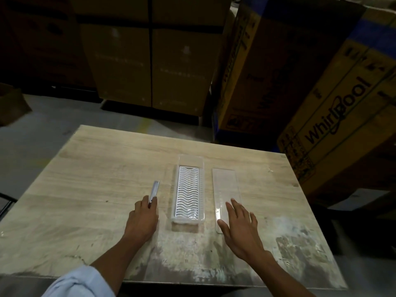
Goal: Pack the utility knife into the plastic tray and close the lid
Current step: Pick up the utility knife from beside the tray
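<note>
A clear plastic tray (179, 166) with a white wavy insert lies lengthwise in the middle of the wooden table (96, 168). To its left lies the silver utility knife (155, 189), pointing away from me. My left hand (143, 220) has its fingers closed around the knife's near end. The flat clear lid (224, 185) rests on the table right of the tray. My right hand (240, 227) lies spread, fingers apart, over the lid's near end.
Large cardboard boxes stand beyond the table, a stack (150, 61) at the back and printed appliance boxes (321, 93) at the right. The table's near part has worn, whitish patches (295, 243). Grey floor shows at the left.
</note>
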{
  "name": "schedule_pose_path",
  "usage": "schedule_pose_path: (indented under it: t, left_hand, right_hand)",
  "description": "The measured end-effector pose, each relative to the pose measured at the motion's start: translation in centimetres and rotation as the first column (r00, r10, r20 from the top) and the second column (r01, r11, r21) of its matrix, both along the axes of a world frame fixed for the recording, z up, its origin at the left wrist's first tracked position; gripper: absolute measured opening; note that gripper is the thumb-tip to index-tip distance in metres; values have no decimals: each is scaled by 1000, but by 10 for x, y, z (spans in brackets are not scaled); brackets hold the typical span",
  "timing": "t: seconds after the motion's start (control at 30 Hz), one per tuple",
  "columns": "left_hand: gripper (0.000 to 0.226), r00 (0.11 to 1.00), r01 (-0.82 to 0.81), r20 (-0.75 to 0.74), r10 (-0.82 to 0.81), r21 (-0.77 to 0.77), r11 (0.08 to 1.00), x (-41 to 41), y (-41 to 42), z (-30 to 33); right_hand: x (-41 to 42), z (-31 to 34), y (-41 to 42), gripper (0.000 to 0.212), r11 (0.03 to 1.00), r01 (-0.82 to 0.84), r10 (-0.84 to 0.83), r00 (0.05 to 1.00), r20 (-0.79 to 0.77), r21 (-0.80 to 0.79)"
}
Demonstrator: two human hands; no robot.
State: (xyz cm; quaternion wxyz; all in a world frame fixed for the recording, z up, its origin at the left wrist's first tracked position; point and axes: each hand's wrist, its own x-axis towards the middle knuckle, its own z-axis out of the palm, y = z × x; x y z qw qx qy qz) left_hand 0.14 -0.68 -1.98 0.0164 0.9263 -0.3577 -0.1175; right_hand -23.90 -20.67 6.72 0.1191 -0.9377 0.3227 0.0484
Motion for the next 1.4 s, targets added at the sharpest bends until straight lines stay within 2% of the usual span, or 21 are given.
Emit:
schedule_pose_path:
  t: [0.1, 0.27, 0.47, 0.63, 0.77, 1.0, 1.2, 1.3, 1.4]
  left_hand:
    - [62, 999, 22, 45, -26, 83, 996, -1, -2, -10]
    - [32, 997, -42, 61, 36, 104, 994, -8, -4, 3]
    - [30, 984, -180, -7, 180, -43, 983, -8, -7, 12]
    - [26, 954, -290, -107, 279, -110, 951, -6, -9, 10]
    - [28, 897, -409, -250, 366, -152, 900, 0, -10, 6]
    - [22, 852, -430, -403, 333, -177, 886, 3, -2, 13]
    - [22, 741, -592, -562, 368, -289, 752, 6, -1, 25]
    - [21, 736, -606, -605, 303, -389, 694, 5, -14, 49]
    - [20, 724, -616, -659, 203, -486, 620, -3, -35, 84]
  right_hand:
    - [0, 3, -2, 84, 1000, -2, 2, 1000, 3, 4]
    - [-1, 4, -6, 82, 1000, -11, 11, 1000, 8, 2]
    - [0, 4, -7, 78, 1000, -28, 28, 1000, 14, -4]
    - [-1, 4, -7, 80, 999, -42, 42, 999, -7, -3]
    - [-1, 2, -7, 81, 999, -52, 52, 998, -18, -3]
    - [2, 2, -4, 84, 997, -75, 76, 997, -30, 5]
    - [4, 5, -6, 88, 996, -84, 84, 996, -23, 14]
    - [6, 9, -8, 97, 997, -79, 79, 997, 12, 13]
    - [9, 20, -9, 99, 995, -68, 64, 996, 58, 75]
